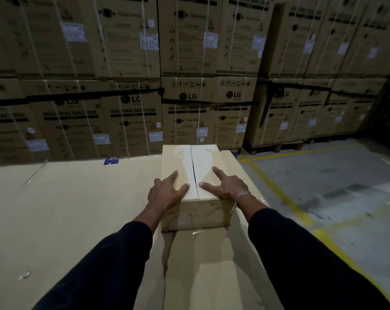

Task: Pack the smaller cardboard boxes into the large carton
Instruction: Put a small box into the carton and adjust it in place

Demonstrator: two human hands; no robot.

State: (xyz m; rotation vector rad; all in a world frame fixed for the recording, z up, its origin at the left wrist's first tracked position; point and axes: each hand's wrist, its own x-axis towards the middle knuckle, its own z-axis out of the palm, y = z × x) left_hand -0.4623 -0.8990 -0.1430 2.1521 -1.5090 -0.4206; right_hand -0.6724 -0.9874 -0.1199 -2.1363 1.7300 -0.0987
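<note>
A small closed cardboard box (195,211) stands on a broad flat cardboard surface (77,209), its two top flaps meeting in a seam down the middle. My left hand (167,191) lies flat on the left flap with fingers spread. My right hand (225,186) lies flat on the right flap, also spread, a thin band at its wrist. Both hands press on the top near the front edge and grip nothing. Both forearms wear dark sleeves.
Stacked washing-machine cartons (131,90) strapped on pallets form a wall right behind the surface. To the right is grey concrete floor (335,175) with yellow painted lines (281,193). A small blue label (110,161) lies at the surface's far edge.
</note>
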